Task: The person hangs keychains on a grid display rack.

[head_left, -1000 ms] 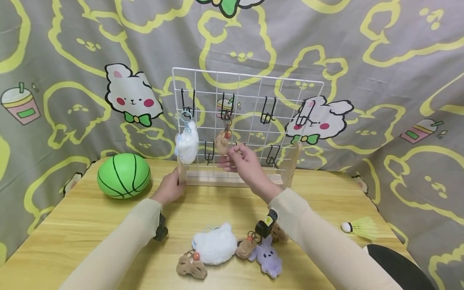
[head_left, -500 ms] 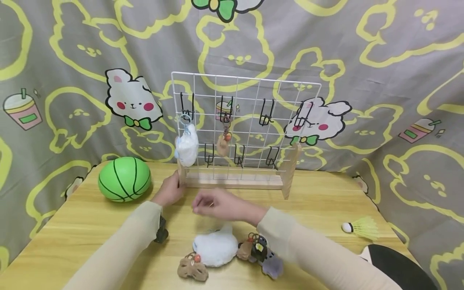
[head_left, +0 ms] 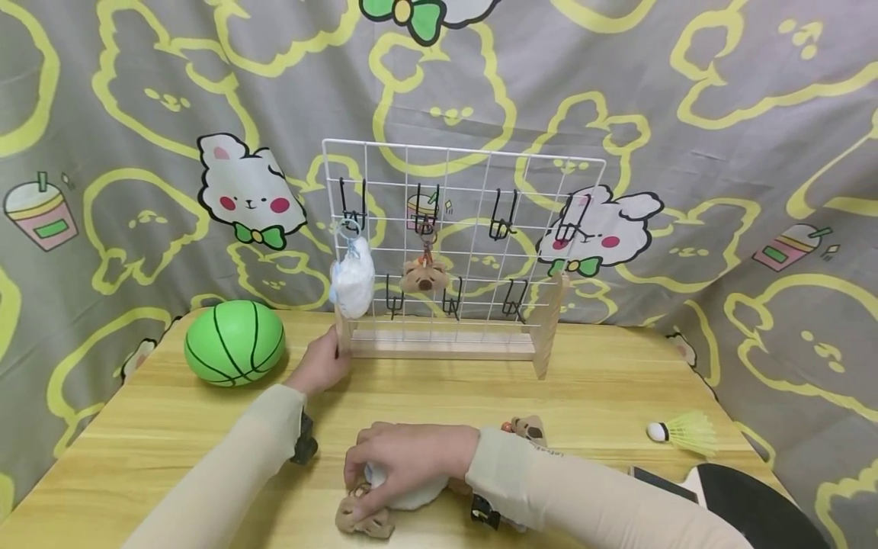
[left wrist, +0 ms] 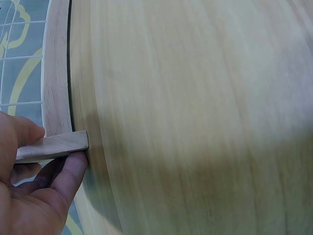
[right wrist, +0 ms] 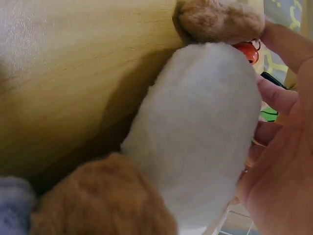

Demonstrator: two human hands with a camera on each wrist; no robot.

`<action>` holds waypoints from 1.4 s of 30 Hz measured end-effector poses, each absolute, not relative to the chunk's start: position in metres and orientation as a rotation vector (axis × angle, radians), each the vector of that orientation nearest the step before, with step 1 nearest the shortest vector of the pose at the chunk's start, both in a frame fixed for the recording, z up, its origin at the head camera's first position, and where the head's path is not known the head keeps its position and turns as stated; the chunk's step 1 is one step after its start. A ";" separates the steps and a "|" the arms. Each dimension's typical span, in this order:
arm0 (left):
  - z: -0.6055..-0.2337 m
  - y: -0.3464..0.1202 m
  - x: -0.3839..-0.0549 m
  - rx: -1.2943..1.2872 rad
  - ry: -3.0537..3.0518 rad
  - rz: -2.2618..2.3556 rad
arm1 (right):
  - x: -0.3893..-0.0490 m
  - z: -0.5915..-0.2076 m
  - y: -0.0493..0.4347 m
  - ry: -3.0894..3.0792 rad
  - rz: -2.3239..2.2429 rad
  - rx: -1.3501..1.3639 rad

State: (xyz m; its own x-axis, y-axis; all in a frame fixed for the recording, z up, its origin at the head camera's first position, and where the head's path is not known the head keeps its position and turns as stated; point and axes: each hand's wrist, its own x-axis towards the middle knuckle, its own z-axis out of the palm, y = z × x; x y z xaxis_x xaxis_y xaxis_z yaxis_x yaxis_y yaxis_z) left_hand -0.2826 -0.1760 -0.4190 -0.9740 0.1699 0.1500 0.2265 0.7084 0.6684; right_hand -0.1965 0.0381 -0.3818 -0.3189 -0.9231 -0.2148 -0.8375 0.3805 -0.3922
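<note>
My left hand [head_left: 319, 366] grips the wooden end foot [left wrist: 54, 146] of a white wire grid rack [head_left: 449, 149], thumb on one side and fingers on the other. My right hand [head_left: 411, 457] is over a white plush keychain [right wrist: 195, 127] on the table. Its thumb touches a brown plush keychain [head_left: 366, 524] with a red bell [right wrist: 248, 52]. Whether the fingers pinch its ring is hidden. On the rack hang a white plush keychain [head_left: 354, 284] and a brown bear keychain [head_left: 424, 276], each from a black hook.
Another brown bear keychain [head_left: 528, 428] lies behind my right sleeve. A purple plush [right wrist: 15, 205] shows at the right wrist view's corner. A green ball [head_left: 235, 343] stands left of the rack. A shuttlecock [head_left: 679, 432] and a black paddle [head_left: 748, 499] lie at the right.
My right hand has left the hanging brown bear keychain and come down to the plush keychains in front. The hanging bear has turned to face forward. My left hand stays on the rack.
</note>
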 end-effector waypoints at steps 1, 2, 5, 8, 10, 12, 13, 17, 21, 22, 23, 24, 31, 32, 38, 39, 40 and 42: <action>-0.419 -0.176 -0.282 -0.329 -2.831 -1.126 | -0.196 -0.382 0.038 2.239 -0.298 -1.512; -0.419 -0.176 -0.282 -0.329 -2.830 -1.127 | -0.196 -0.383 0.038 2.234 -0.299 -1.504; -0.419 -0.176 -0.281 -0.327 -2.828 -1.127 | -0.195 -0.384 0.037 2.223 -0.299 -1.493; -0.420 -0.176 -0.281 -0.330 -2.830 -1.121 | -0.195 -0.385 0.037 2.221 -0.288 -1.500; -0.421 -0.176 -0.282 -0.333 -2.833 -1.119 | -0.195 -0.387 0.038 2.222 -0.284 -1.515; -0.421 -0.176 -0.283 -0.336 -2.836 -1.120 | -0.195 -0.388 0.039 2.231 -0.278 -1.536; -0.422 -0.176 -0.284 -0.336 -2.838 -1.125 | -0.195 -0.389 0.040 2.234 -0.273 -1.542; -0.422 -0.176 -0.286 -0.341 -2.839 -1.132 | -0.197 -0.389 0.043 2.225 -0.261 -1.548; -0.422 -0.177 -0.287 -0.342 -2.838 -1.128 | -0.200 -0.387 0.043 2.193 -0.274 -1.534; -0.422 -0.177 -0.287 -0.340 -2.839 -1.126 | -0.200 -0.386 0.043 2.192 -0.276 -1.532; -0.422 -0.177 -0.287 -0.338 -2.839 -1.124 | -0.200 -0.386 0.042 2.193 -0.273 -1.533; -0.422 -0.177 -0.287 -0.337 -2.841 -1.126 | -0.199 -0.386 0.041 2.196 -0.268 -1.533; -0.419 -0.176 -0.285 -0.331 -2.841 -1.137 | -0.200 -0.385 0.035 2.228 -0.197 -1.529; -0.419 -0.176 -0.285 -0.330 -2.842 -1.137 | -0.200 -0.385 0.034 2.235 -0.185 -1.531; -0.419 -0.176 -0.285 -0.311 -2.861 -1.154 | -0.196 -0.386 0.027 2.300 -0.127 -1.536; -0.419 -0.176 -0.285 -0.310 -2.862 -1.158 | -0.195 -0.386 0.025 2.314 -0.113 -1.537; -0.420 -0.176 -0.285 -0.312 -2.864 -1.160 | -0.194 -0.386 0.024 2.328 -0.098 -1.537; -0.419 -0.175 -0.285 -0.315 -2.862 -1.156 | -0.193 -0.387 0.021 2.355 -0.069 -1.532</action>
State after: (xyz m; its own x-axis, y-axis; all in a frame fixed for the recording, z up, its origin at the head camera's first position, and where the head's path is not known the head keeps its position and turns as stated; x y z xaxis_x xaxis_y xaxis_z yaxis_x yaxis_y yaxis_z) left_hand -0.2850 -0.1753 -0.4195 -0.9786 0.1728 0.1119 0.2020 0.7018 0.6832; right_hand -0.1927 0.0214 -0.3871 -0.3674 -0.8969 -0.2460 -0.8809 0.4205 -0.2174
